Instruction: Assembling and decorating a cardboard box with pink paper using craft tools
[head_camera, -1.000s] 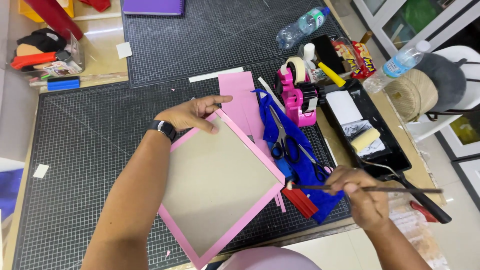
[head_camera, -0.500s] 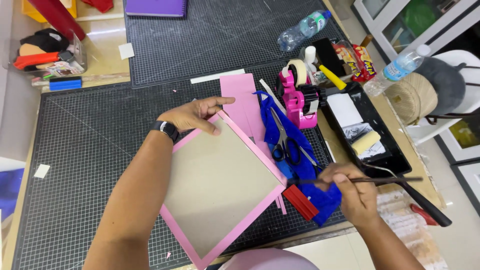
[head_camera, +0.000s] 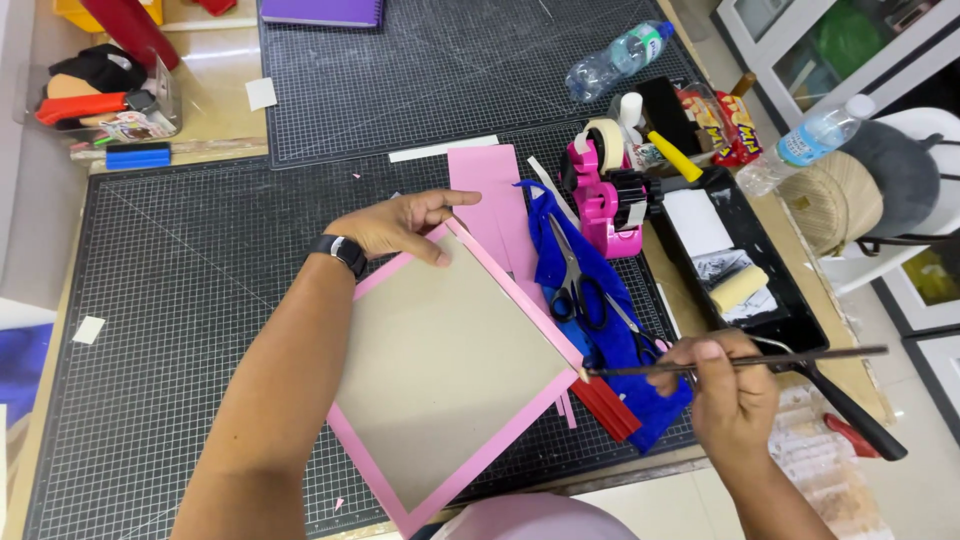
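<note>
Black gridded cutting mats cover the surface (head_camera: 180, 300), whose pale wood edge shows at nine o'clock. At centre lies a square grey board (head_camera: 450, 365) laid on pink paper that frames it as a border. The left hand (head_camera: 400, 225), wrist in a dark watch, presses flat with open fingers on its twelve o'clock corner. The right hand (head_camera: 735, 385) has its grip pinched around a thin dark brush (head_camera: 735, 362), bristle tip touching the board's three o'clock corner. Beside it sit blue cloth (head_camera: 610, 330), scissors (head_camera: 578, 285), a pink tape dispenser (head_camera: 600, 190) and a black tray (head_camera: 740, 270). Both forearms are cut off.
</note>
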